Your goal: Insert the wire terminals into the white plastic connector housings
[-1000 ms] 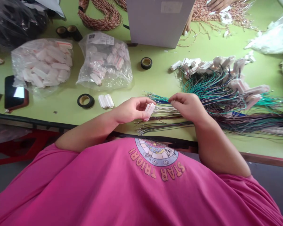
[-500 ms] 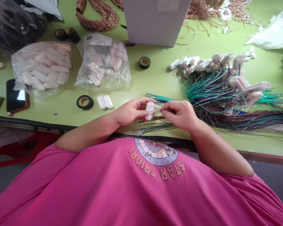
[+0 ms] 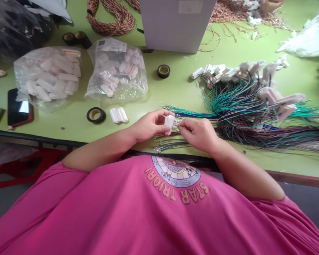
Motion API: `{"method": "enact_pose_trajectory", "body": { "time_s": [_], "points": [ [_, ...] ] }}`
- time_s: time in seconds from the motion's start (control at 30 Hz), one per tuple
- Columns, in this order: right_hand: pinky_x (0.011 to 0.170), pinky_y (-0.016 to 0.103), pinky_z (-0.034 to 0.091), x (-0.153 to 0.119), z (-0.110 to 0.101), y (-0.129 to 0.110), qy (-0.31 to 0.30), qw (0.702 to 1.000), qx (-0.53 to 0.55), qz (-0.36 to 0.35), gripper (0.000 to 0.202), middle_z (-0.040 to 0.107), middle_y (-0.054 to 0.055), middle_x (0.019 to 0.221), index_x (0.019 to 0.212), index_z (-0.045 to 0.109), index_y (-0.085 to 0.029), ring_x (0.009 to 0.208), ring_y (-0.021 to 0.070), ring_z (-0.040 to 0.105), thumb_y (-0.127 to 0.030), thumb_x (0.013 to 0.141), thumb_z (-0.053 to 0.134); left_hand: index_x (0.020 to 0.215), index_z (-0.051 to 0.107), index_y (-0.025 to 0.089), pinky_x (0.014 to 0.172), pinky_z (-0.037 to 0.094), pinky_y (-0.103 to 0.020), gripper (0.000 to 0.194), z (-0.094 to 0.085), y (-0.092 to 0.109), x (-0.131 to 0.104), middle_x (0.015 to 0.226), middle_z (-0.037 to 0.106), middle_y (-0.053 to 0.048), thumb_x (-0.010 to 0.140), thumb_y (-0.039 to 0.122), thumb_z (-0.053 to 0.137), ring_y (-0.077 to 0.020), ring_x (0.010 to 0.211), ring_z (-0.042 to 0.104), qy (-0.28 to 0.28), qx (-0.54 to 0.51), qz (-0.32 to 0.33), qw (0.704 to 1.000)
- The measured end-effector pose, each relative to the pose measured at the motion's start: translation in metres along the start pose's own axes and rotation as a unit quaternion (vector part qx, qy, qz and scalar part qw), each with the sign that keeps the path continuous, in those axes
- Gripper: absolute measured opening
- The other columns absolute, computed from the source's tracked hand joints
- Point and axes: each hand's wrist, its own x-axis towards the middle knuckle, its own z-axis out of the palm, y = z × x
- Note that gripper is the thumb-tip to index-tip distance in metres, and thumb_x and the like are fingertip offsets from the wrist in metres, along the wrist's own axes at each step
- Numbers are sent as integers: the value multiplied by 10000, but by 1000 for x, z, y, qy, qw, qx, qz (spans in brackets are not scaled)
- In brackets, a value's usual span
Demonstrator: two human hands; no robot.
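Observation:
Between thumb and fingers, my left hand (image 3: 148, 126) holds a white plastic connector housing (image 3: 169, 124) upright above the table's front part. My right hand (image 3: 199, 132) is just right of it, thumb and forefinger pinched together close to the housing; a thin wire seems to be in the pinch, its end too small to make out. Under and behind my hands lie loose wires with metal tips, among them a green and blue bundle (image 3: 193, 112) and a dark bundle (image 3: 172, 144). Two white housings (image 3: 118, 115) lie side by side to the left.
Rolls of black tape (image 3: 96, 115) lie on the green table, near a phone (image 3: 19, 108) and clear bags of housings (image 3: 49, 76). A grey box (image 3: 175, 28) stands at the back. Wired housings (image 3: 229, 73) pile up at right. Another person's hand (image 3: 272, 5) shows at the top.
My right hand has shifted slightly left and down, closer to the housing. The housing has turned a little in my left hand. The other person's hand at the top has moved right.

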Motion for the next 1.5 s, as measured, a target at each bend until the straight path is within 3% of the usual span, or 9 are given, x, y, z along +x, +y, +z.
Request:
{"method": "enact_pose_trajectory", "body": {
  "time_s": [0.2, 0.33, 0.4, 0.5, 0.63, 0.83, 1.03, 1.2, 1.5],
  "points": [
    [590, 261, 302, 2, 12, -2, -25, 1000, 5, -6, 280, 670, 55, 689, 784, 694, -147, 592, 124, 506, -248, 879, 451, 1064, 568, 139, 695, 530, -275, 473, 4, -9, 5, 808, 660, -2, 649, 149, 795, -102, 666, 630, -7, 9, -7, 1000],
    [617, 240, 372, 11, -5, 19, -84, 985, 147, -29, 260, 663, 15, 693, 791, 703, -158, 623, 117, 540, -318, 875, 516, 1044, 567, 139, 709, 530, -291, 438, -1, -5, 4, 796, 648, -6, 669, 167, 791, -115, 683, 636, -23, 43, 9, 999],
    [656, 255, 414, 17, -14, 34, -51, 983, 175, -22, 266, 682, 24, 748, 807, 720, -162, 669, 132, 570, -344, 867, 535, 1042, 569, 146, 704, 523, -286, 411, -4, -2, 2, 778, 638, 5, 688, 176, 776, -113, 675, 632, -27, 81, 20, 996],
    [733, 291, 423, 22, -14, 48, 4, 998, 69, -9, 229, 695, 66, 841, 817, 751, -164, 776, 174, 595, -259, 834, 544, 1072, 583, 157, 701, 517, -278, 390, -8, -1, 1, 789, 639, 9, 715, 165, 740, -108, 675, 626, -21, 140, 20, 990],
    [730, 308, 379, 24, -3, 48, -64, 993, -100, -15, 227, 673, 91, 838, 812, 745, -161, 800, 202, 565, -201, 841, 523, 1136, 603, 178, 721, 527, -289, 407, -7, -4, 1, 878, 660, -16, 741, 155, 702, -119, 743, 626, -20, 192, 12, 981],
    [698, 303, 350, 23, 2, 47, -66, 990, -124, -29, 230, 663, 93, 884, 864, 713, -163, 797, 199, 555, -222, 873, 491, 1156, 604, 176, 719, 529, -298, 416, -6, -4, 2, 887, 667, -26, 751, 161, 697, -122, 736, 627, -23, 208, 4, 978],
    [653, 265, 370, 23, -15, 47, -12, 996, 75, 45, 164, 648, 32, 733, 790, 689, -147, 673, 140, 536, -172, 758, 530, 1136, 603, 156, 701, 536, -292, 400, -4, 6, 2, 861, 659, -28, 754, 191, 715, -117, 693, 627, -13, 210, 5, 978],
    [591, 251, 335, 17, -28, 38, -39, 979, 197, 43, 188, 585, -24, 596, 768, 694, -144, 563, 99, 464, -274, 759, 560, 1139, 626, 147, 728, 559, -287, 410, 13, 18, 14, 908, 650, -40, 742, 87, 705, -109, 737, 635, 37, 137, 15, 990],
    [602, 256, 315, 12, -25, 30, 29, 997, 49, 52, 242, 616, 17, 620, 773, 703, -144, 579, 118, 466, -250, 816, 490, 1213, 631, 217, 765, 576, -307, 536, 19, -1, 33, 1025, 681, -33, 700, 158, 772, -116, 796, 652, 45, -64, 21, 997]
  ]
}}
